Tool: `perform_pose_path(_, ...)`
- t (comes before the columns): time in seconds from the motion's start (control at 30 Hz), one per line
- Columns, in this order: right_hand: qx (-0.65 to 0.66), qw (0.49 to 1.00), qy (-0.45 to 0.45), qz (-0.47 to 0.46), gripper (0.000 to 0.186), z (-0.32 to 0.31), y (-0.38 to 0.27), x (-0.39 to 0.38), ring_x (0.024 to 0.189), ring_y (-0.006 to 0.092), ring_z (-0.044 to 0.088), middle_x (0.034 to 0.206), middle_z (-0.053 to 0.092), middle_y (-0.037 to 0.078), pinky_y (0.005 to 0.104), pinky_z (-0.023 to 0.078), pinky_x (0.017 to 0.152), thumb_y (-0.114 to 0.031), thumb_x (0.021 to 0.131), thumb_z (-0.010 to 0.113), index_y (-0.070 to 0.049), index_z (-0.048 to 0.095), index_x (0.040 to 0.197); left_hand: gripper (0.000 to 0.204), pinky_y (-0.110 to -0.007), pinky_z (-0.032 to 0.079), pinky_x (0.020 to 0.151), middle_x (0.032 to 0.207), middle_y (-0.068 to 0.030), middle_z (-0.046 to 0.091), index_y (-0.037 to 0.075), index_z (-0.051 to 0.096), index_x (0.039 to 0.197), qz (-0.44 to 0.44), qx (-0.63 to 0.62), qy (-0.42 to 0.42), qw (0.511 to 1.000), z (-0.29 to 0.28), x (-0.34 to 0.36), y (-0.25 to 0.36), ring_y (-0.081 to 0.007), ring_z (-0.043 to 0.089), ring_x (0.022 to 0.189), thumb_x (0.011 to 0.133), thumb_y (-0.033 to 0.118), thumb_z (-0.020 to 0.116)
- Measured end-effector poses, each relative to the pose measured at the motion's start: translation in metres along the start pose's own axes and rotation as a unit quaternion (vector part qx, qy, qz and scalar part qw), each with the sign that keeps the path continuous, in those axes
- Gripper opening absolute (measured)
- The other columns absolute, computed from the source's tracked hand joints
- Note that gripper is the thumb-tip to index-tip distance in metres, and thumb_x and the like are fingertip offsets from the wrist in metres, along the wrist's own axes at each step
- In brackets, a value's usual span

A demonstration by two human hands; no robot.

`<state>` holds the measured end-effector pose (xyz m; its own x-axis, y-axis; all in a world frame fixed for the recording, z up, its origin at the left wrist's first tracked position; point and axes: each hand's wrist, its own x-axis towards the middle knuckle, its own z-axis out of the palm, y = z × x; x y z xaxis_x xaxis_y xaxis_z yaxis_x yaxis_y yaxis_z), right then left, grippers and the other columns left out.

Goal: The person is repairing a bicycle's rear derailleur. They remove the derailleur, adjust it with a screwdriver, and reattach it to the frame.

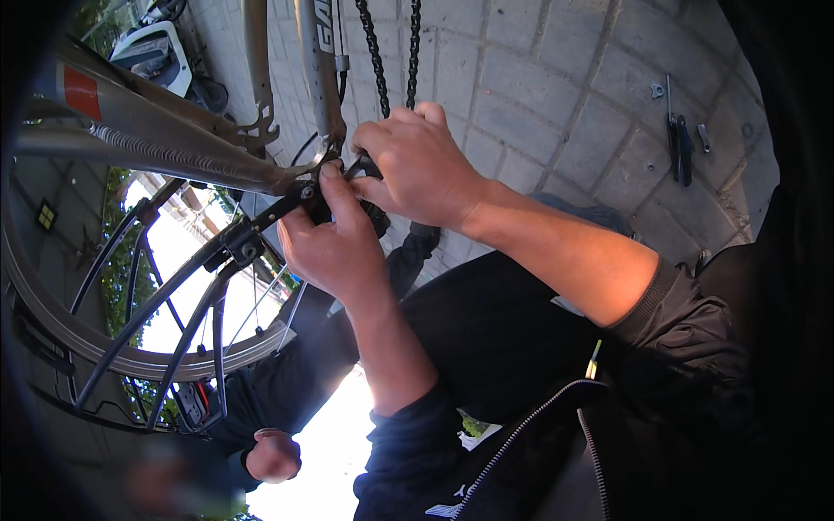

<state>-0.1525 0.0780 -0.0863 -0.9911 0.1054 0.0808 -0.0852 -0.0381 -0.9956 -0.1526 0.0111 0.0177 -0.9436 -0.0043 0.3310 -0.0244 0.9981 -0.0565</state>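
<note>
A grey bicycle frame (174,156) comes in from the upper left. At the tip where its tubes meet, my left hand (334,247) is closed around a small black part, its thumb pressed against the end of a black rack strut (282,207). My right hand (421,165) is bent close beside it, fingers curled and pinching a black part (363,167) at the same frame end. The hands hide most of that part, so its kind is unclear. Two runs of black chain (413,52) pass behind my right hand.
A wheel rim (156,363) and black rack (178,347) fill the lower left. On the paving (556,95) at right lie a black folding tool (680,149), a thin metal rod (669,95) and small metal pieces (704,137). Another person's hand (273,455) shows at the bottom left.
</note>
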Motion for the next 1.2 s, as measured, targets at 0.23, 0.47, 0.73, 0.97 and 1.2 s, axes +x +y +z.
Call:
perform_pose_path(0.23,-0.002,0.998,0.055,-0.03,0.036,0.006,0.004,0.001,0.085,0.0258,0.062,0.079,0.069,0.008,0.0419,0.033,0.084,-0.036,0.076,0.08,-0.005,0.066,0.089,0.024,-0.041,0.05,0.071,0.083,-0.0147,0.07,-0.001,0.071,0.093,0.025,0.006,0.001,1.0,0.0,0.0,-0.001,-0.0301,0.066,0.075,0.086,0.021,0.076)
perform_pose_path(0.47,0.007,0.998,0.042,-0.035,0.036,0.006,0.006,0.001,0.085,0.027,0.062,0.081,0.068,0.008,0.0404,0.037,0.082,-0.031,0.074,0.081,-0.004,0.064,0.091,0.026,-0.041,0.049,0.069,0.081,-0.0144,0.069,-0.001,0.07,0.091,0.035,0.004,0.002,0.999,0.0,-0.001,-0.001,-0.0307,0.065,0.074,0.085,0.023,0.077)
perform_pose_path(0.73,0.077,0.996,0.028,0.03,0.034,0.011,-0.003,-0.003,0.083,0.033,0.062,0.084,0.068,0.012,0.0434,0.046,0.079,-0.024,0.074,0.079,-0.002,0.064,0.095,0.033,-0.043,0.048,0.064,0.077,-0.0158,0.067,-0.003,0.068,0.088,0.046,0.019,0.032,0.998,0.007,-0.001,-0.007,-0.0336,0.064,0.07,0.086,0.028,0.078)
perform_pose_path(0.97,0.128,0.991,0.008,0.034,0.033,0.009,-0.006,0.005,0.08,0.0407,0.065,0.075,0.067,0.019,0.0485,0.05,0.075,-0.025,0.075,0.079,0.001,0.064,0.087,0.035,-0.044,0.047,0.062,0.078,-0.0132,0.064,-0.001,0.068,0.088,0.052,0.065,0.023,0.996,0.0,0.002,-0.009,-0.0333,0.062,0.073,0.089,0.034,0.074)
perform_pose_path(1.2,0.199,0.977,-0.016,0.077,0.025,0.005,0.004,-0.002,0.068,0.0249,0.063,0.081,0.067,0.015,0.0355,0.049,0.065,-0.015,0.083,0.074,0.001,0.064,0.098,0.027,-0.043,0.047,0.064,0.076,-0.0095,0.061,0.004,0.066,0.085,0.038,0.074,0.021,0.996,0.003,-0.005,0.004,-0.0313,0.062,0.074,0.085,0.03,0.074)
